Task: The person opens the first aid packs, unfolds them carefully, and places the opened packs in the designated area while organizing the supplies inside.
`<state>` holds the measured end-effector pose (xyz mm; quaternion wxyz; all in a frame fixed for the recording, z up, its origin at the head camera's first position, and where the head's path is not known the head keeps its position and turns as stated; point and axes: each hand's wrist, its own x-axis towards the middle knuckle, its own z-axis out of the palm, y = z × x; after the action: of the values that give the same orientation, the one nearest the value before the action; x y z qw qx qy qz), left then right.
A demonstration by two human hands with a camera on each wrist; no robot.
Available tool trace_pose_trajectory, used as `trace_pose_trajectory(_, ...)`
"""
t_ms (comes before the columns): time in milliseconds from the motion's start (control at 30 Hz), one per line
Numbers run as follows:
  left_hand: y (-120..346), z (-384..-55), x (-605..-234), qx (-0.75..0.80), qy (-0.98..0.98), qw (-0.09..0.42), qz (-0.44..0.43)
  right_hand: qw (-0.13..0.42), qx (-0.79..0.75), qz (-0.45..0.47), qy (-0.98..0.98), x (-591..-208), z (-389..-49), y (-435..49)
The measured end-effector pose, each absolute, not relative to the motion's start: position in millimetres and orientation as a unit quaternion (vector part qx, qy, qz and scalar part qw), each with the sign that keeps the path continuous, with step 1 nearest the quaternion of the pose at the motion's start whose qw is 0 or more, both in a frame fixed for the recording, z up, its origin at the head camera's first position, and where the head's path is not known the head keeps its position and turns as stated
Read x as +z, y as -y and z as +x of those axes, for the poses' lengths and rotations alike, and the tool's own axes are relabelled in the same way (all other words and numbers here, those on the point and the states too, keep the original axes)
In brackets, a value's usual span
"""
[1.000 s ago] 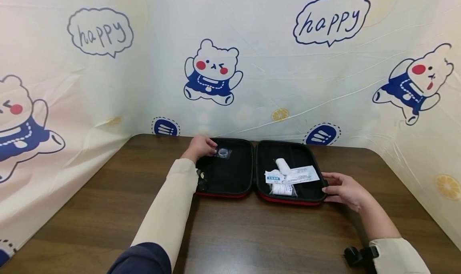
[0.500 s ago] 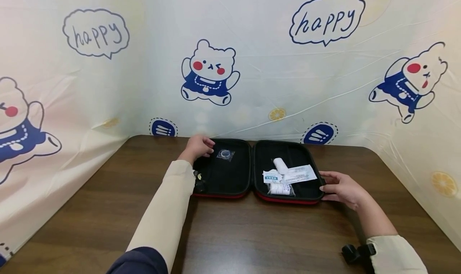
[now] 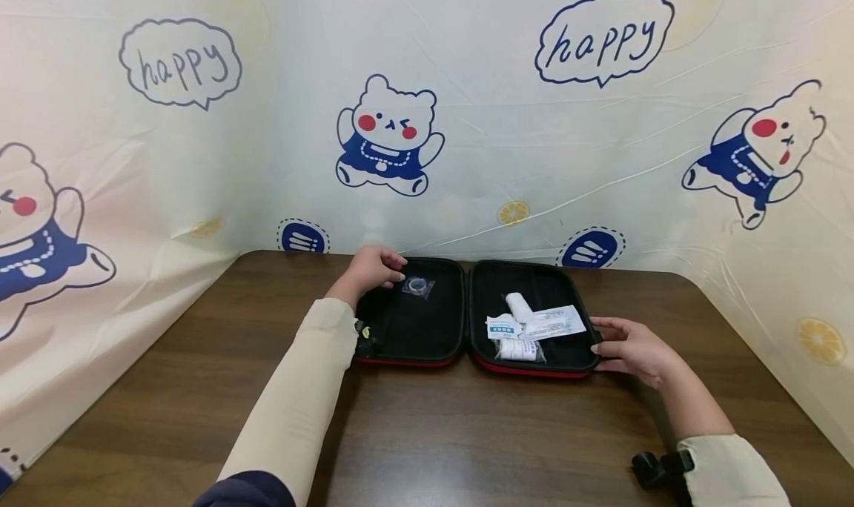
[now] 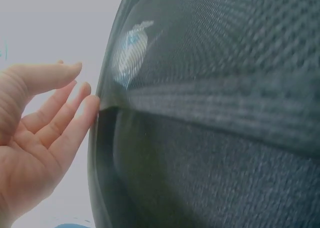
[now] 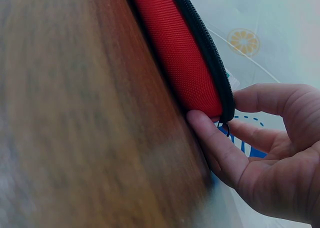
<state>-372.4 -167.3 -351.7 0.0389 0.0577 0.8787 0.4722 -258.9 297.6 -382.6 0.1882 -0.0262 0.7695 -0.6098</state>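
In the head view, the open case (image 3: 414,329) lies long from 9 to 3 o'clock, about 4 o'clock from the left hand (image 3: 372,270) and 9 o'clock from the right hand (image 3: 634,351). A clear packet (image 3: 417,287) sits nearer the left hand. In the left wrist view, its fingers (image 4: 75,133) are nearly straight, one tip at the rim (image 4: 93,158). In the right wrist view, the other hand pinches the red corner (image 5: 202,95).

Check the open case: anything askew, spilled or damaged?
Nothing looks spilled or damaged. Only the right half of the case looks untidy: the bare white roll and long white packet lie close together at different angles.
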Motion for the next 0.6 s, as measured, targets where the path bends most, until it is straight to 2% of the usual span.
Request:
trace_pose_trajectory(300,152.8,-366.2,-343.6,0.464,-0.878,0.054,0.099,0.186,-0.611,-0.029,-0.769,-381.5,-258.4,-296.1)
trace_pose_trajectory(600,137.9,-360.4,-337.4,0.454,-0.876,0.046,0.156,0.186,-0.613,-0.031,-0.767,-381.6,-257.9,-296.4)
